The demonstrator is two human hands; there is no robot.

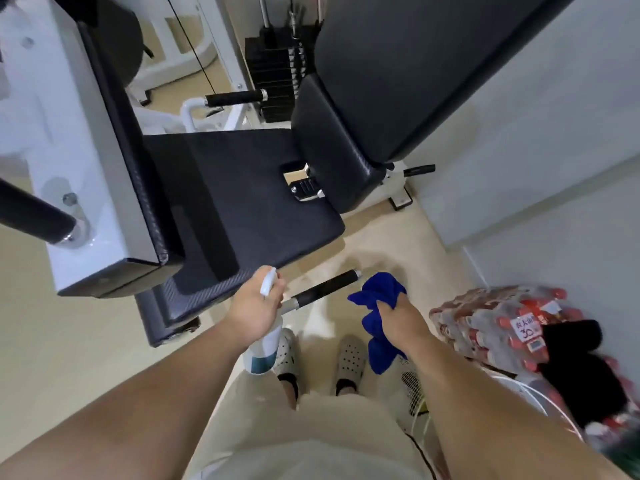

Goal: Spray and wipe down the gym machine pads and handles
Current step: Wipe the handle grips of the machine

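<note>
While the person stands at the front edge of the seat pad [242,202], the left hand [252,308] is wrapped around the neck of a white spray bottle [265,344], its nozzle aimed toward that pad, and the right hand [401,323] is closed on a bunched blue microfibre cloth [379,317]. The bottle probably handles light and rigid, a little slick if wet, so the neck is the sensible hold (one finger free for the trigger). The cloth is soft and limp; a loose fistful suits wiping.

Counted around the seat pad: one back pad [415,74] behind it, one side pad [114,150] to its left, and three black grips showing: the handle [323,287] just in front between the hands, another handle [235,98] behind, and a bar [34,216] far left. One bottle, one cloth.
</note>
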